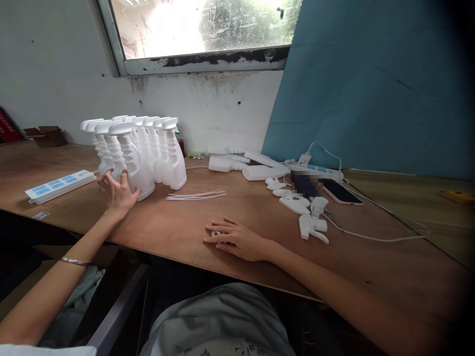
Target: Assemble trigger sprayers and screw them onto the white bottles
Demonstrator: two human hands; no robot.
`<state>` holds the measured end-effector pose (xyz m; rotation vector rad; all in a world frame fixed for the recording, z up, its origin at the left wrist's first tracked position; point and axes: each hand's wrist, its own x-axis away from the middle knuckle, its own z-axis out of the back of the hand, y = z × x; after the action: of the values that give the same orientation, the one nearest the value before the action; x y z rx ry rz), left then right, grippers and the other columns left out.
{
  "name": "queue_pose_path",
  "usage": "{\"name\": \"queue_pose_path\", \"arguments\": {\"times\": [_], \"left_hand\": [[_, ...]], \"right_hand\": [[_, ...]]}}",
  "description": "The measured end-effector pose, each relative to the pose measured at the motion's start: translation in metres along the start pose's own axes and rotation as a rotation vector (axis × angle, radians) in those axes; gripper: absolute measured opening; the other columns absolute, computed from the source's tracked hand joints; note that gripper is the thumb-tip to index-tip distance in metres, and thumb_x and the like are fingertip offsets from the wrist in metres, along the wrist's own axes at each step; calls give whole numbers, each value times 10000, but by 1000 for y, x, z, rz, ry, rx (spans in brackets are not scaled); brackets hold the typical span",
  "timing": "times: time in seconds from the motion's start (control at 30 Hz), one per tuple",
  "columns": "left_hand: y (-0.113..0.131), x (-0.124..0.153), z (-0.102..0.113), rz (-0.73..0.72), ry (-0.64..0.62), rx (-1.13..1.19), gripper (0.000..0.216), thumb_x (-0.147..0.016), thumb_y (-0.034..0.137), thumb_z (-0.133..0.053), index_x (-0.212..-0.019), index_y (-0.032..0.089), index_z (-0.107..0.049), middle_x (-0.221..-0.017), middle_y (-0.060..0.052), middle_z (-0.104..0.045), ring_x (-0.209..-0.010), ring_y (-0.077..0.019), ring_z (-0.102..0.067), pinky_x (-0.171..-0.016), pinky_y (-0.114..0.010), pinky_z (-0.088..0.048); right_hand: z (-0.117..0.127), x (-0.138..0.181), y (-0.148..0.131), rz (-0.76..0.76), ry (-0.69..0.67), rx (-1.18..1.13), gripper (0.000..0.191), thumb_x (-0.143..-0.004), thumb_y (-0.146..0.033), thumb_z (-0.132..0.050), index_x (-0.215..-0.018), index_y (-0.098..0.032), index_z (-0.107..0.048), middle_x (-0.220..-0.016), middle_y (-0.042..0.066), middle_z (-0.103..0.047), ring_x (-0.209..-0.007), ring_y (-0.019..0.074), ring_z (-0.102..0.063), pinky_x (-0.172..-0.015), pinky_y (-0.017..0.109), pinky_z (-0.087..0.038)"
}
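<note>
At the near side of a wooden worktable [159, 227], a person's right hand [241, 241] lies palm down, fingers loosely apart, over a small white piece [215, 234]; from here one cannot tell whether it is gripped. To its right lie loose white trigger heads [306, 226], fitted to nothing. The left hand [120, 195], fingers spread and bent, touches the lower sides of the nearest standing bottles [139, 173] without visibly clasping one. Those white bottles, bunched upright on the left, wear their spray heads and look to be the finished share; whether tubes run inside is hidden. Thin white tubes [196, 195] lie loose just beside the group. Farther back, several bare bottles [261, 172] rest on their sides, headless and apparently still to be done, so the work seems well advanced but incomplete. Beyond, a grimy window [222, 27] lights the wall.
</note>
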<state>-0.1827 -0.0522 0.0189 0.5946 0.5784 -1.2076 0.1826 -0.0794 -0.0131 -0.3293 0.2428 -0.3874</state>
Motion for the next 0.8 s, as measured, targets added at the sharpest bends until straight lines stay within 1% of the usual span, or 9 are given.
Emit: {"name": "queue_pose_path", "arguments": {"times": [0.1,0.23,0.43,0.57,0.63,0.7,0.8], "left_hand": [[-2,0,-4,-24,-10,48,610,-755,374,-501,-1269,93,-332,-1325,-201,-122,-1195,-406,-197,-934,-525,-233],[-5,-2,-9,-50,-30,90,622,-767,351,-489,-1280,61,-289,-1311,-202,-109,-1212,-386,-202,-968,-451,-237],[-2,-4,-12,-29,-41,108,631,-736,311,-528,-1272,95,-273,-1317,-190,-128,-1215,-387,-211,-951,-471,-239],[1,-4,-15,-5,-34,132,670,-731,343,-527,-1276,81,-240,-1325,-196,-135,-1225,-370,-201,-957,-471,-222],[4,-2,-14,9,0,128,731,-717,370,-537,-1290,72,-196,-1332,-209,-136,-1234,-367,-179,-959,-489,-204],[9,0,-10,0,62,116,786,-696,384,-554,-1300,62,-167,-1338,-224,-141,-1240,-364,-161,-963,-504,-188],[26,6,4,-94,170,129,791,-691,388,-562,-1305,61,-186,-1341,-230,-162,-1247,-344,-171,-983,-489,-177]], "right_hand": [[0,0,1,-5,-8,-13,374,-921,-324,-317,-1283,-351,-408,-1387,-1,-374,-1316,168,-269,-1089,442,-155],[0,0,2,-2,4,-65,383,-923,-305,-316,-1297,-342,-387,-1381,-6,-384,-1318,154,-262,-1097,424,-147],[1,-1,2,-10,-8,-79,385,-923,-314,-312,-1300,-335,-386,-1384,-12,-378,-1321,153,-254,-1101,418,-138],[0,-1,2,-17,-13,-69,384,-924,-330,-302,-1298,-335,-391,-1386,-21,-374,-1322,149,-252,-1104,407,-138],[0,-1,3,-14,-8,-70,382,-924,-334,-304,-1292,-326,-403,-1383,-19,-381,-1320,150,-259,-1103,410,-145],[0,-2,4,-11,5,-76,379,-925,-323,-302,-1286,-315,-416,-1375,-16,-393,-1312,148,-277,-1101,404,-163],[2,-5,11,-14,38,-93,374,-926,-294,-292,-1265,-290,-450,-1360,-5,-415,-1293,141,-316,-1095,383,-207]]}}
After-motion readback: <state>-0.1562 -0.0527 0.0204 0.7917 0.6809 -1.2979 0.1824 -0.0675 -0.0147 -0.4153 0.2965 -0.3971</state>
